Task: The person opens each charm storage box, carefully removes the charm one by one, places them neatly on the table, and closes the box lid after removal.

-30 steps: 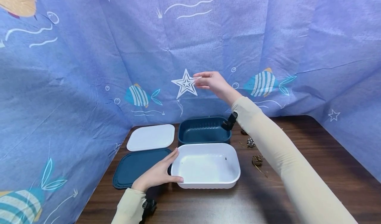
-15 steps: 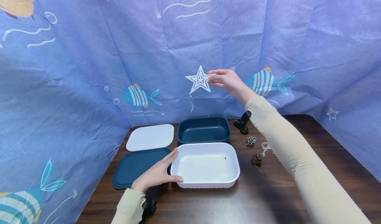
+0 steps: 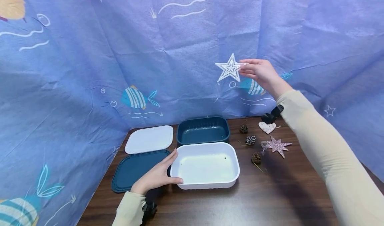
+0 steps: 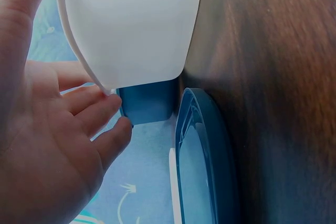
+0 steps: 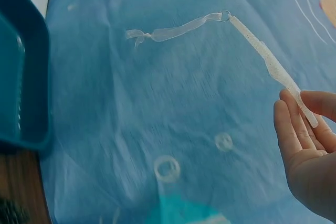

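Note:
My left hand [image 3: 157,175] holds the left end of a white rectangular container [image 3: 207,186], thumb at the front corner and fingers along the left rim. In the left wrist view, fingertips [image 4: 113,103] lie at the rim of that container [image 4: 131,30]. High over the table, my right hand [image 3: 264,73] pinches a white openwork star ornament [image 3: 230,68] by one point. Seen edge-on in the right wrist view, the star [image 5: 268,59] sits between thumb and fingers of the right hand [image 5: 312,150], with a sheer ribbon [image 5: 181,28] trailing from its ring.
A dark blue container [image 3: 204,142] stands behind the white one. White [image 3: 149,139] and blue [image 3: 138,169] lids lie at left. On the right are pine cones [image 3: 256,157], a pink glitter star [image 3: 278,146] and a white heart [image 3: 267,127]. A printed blue cloth [image 3: 192,96] hangs behind.
My right hand has moved right and up with the white star ornament, bringing the heart and pink star into sight. The left hand has stayed on the white container.

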{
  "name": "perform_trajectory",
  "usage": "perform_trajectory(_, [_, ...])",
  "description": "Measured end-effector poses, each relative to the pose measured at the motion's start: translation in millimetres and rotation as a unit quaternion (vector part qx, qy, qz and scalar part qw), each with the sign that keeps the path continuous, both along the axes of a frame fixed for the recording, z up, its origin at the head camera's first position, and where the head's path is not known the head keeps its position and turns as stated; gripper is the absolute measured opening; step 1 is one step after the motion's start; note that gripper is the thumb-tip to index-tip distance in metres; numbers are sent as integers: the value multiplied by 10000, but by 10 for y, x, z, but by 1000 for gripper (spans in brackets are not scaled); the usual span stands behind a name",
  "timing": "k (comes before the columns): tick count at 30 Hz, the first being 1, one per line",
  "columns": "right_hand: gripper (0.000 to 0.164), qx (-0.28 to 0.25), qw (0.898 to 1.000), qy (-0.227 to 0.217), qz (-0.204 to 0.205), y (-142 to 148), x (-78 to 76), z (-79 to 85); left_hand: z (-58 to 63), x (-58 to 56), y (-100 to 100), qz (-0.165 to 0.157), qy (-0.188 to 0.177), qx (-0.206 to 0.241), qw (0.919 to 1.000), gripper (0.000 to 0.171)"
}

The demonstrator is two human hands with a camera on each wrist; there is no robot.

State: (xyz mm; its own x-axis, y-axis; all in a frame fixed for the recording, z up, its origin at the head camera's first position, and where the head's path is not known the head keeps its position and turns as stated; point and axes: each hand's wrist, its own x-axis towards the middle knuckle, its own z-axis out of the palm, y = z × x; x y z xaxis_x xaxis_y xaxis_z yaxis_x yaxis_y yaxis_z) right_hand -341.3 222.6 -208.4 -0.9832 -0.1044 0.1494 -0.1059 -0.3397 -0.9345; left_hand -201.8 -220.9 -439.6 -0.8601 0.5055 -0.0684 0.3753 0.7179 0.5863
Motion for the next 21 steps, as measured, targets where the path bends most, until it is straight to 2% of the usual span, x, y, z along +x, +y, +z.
perform_trajectory(4, [17,-342,9994,-16,-81,277,107,59,13,1,-8,-16,-32,0,10000,111])
perform_trajectory(12, [19,-965,9950,-203,-155,842,335,174,56,2,-25,-16,-63,22,10000,111])
perform_trajectory(21, [26,-1218,9922,-168,-182,1394,633,145,59,-8,-30,-42,-61,1,10000,111])
